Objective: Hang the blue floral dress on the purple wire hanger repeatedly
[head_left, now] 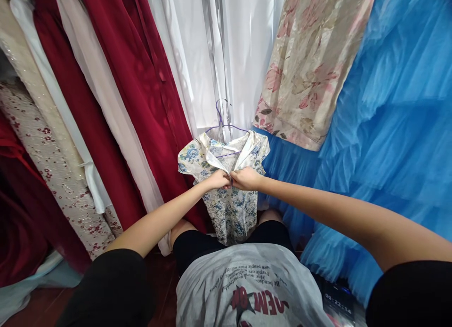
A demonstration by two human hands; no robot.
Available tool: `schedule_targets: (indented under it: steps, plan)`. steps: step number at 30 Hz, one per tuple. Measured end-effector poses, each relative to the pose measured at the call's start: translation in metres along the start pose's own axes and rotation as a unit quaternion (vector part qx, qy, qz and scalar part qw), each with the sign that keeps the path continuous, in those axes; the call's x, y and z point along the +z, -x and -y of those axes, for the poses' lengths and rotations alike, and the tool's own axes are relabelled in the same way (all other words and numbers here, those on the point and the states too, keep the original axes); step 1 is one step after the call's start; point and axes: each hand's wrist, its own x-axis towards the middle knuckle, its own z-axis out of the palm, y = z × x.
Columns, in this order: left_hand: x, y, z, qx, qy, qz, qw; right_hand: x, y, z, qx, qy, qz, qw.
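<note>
A short-sleeved floral blouse (231, 214), cream with blue flowers, hangs in front of me on a thin purple hanger (219, 121). Its neckline lies spread, showing the pale inner side. My left hand (219, 179) pinches one front edge of the blouse just below the neckline. My right hand (246, 178) grips the opposite edge, and the fingers of both hands almost meet at the middle. Any button or fastener between the fingertips is hidden.
Dark red dresses (130, 82) and a sequinned floral gown (52, 153) hang at left. White fabric (243, 49) hangs behind the blouse. To the right are a pink-flowered garment (303, 77) and a blue tulle dress (395, 143). A device with a timer display (338, 302) sits low at right.
</note>
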Motion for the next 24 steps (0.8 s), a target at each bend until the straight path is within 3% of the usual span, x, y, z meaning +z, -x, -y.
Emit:
schedule_targets:
  steps: [4,9,14,17,21,24]
  plan:
    - [-0.007,0.001,-0.007,-0.008,-0.054,0.004,0.999,-0.021,-0.007,-0.018,-0.036,0.035,-0.005,0.999]
    - [-0.009,0.012,-0.020,-0.029,-0.179,-0.036,0.983,-0.068,-0.034,-0.046,-0.011,0.077,-0.049,0.996]
    - [0.008,0.032,-0.032,-0.028,-0.301,-0.072,0.951,-0.120,-0.058,-0.062,0.013,0.129,-0.102,0.986]
    - [0.022,0.040,-0.032,-0.022,-0.338,-0.054,0.939,-0.146,-0.061,-0.069,0.086,0.134,-0.141,0.977]
    - [0.026,0.037,-0.034,-0.001,-0.342,-0.042,0.939,-0.158,-0.051,-0.078,0.144,0.114,-0.187,0.965]
    - [0.010,0.030,-0.045,0.026,-0.329,-0.054,0.943,-0.147,-0.042,-0.080,0.111,0.099,-0.143,0.979]
